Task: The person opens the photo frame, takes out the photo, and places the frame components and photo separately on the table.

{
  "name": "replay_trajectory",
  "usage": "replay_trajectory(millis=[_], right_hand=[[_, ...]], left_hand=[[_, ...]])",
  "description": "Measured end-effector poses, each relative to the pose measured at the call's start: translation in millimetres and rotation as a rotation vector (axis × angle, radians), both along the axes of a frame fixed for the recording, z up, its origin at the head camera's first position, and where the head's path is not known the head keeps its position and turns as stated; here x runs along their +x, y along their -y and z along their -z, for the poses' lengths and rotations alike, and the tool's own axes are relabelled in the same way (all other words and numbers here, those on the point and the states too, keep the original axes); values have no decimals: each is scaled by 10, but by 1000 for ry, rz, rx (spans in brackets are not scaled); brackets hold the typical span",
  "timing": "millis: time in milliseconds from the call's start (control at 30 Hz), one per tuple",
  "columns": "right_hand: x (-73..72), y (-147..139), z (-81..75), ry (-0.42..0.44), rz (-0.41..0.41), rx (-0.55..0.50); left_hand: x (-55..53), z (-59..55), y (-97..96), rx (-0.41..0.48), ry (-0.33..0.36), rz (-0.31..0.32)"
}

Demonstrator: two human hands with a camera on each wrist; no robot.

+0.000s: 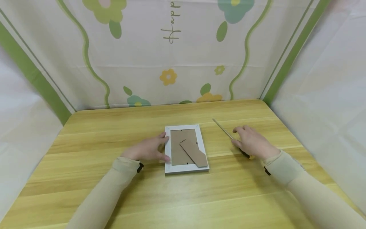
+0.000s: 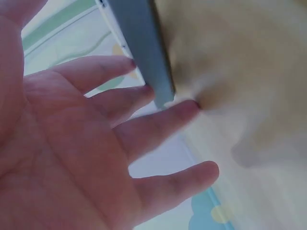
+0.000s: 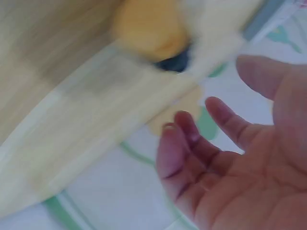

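A white picture frame (image 1: 187, 168) lies face down on the table, its brown backing board (image 1: 180, 152) and slanted stand leg (image 1: 194, 154) showing. At its left side is my left hand (image 1: 148, 148), fingers spread and nearly straight, with fingertips and thumb touching the border. In the left wrist view, fingertips (image 2: 144, 91) meet the frame's grey side edge (image 2: 144, 45). My right hand (image 1: 253, 141) hovers over a screwdriver (image 1: 224, 129) with a long metal shaft and a yellow and black handle. In the right wrist view the loosely bent fingers stand apart from the blurred handle (image 3: 151, 28).
The wood-grain table (image 1: 100, 136) has rounded far corners. Behind it hangs a white cloth (image 1: 194, 54) printed with flowers and green lines, and pale cloth sides (image 1: 320, 95) rise at left and right.
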State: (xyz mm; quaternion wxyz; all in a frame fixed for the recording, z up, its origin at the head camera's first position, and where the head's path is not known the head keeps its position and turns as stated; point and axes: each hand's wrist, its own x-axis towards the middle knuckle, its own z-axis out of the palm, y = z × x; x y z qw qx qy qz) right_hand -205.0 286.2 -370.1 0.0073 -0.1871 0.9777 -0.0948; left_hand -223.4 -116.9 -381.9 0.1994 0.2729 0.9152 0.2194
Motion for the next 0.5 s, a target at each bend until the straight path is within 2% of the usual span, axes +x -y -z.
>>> replay_trajectory(millis=[67, 133, 200, 267, 367, 500], right_hand=[[63, 98, -38, -22, -31, -52], [136, 219, -46, 4, -56, -127], [221, 339, -15, 103, -61, -222], [312, 450, 46, 234, -52, -320], [442, 573, 159, 437, -8, -485], [566, 674, 270, 626, 60, -710]], left_hand=[[-76, -34, 9, 13, -40, 3], [-181, -89, -9, 16, -96, 4], [-309, -143, -49, 21, -137, 2], [-439, -176, -97, 25, -145, 0], [-616, -187, -177, 29, -87, -31], [-784, -146, -236, 10, -20, -73]])
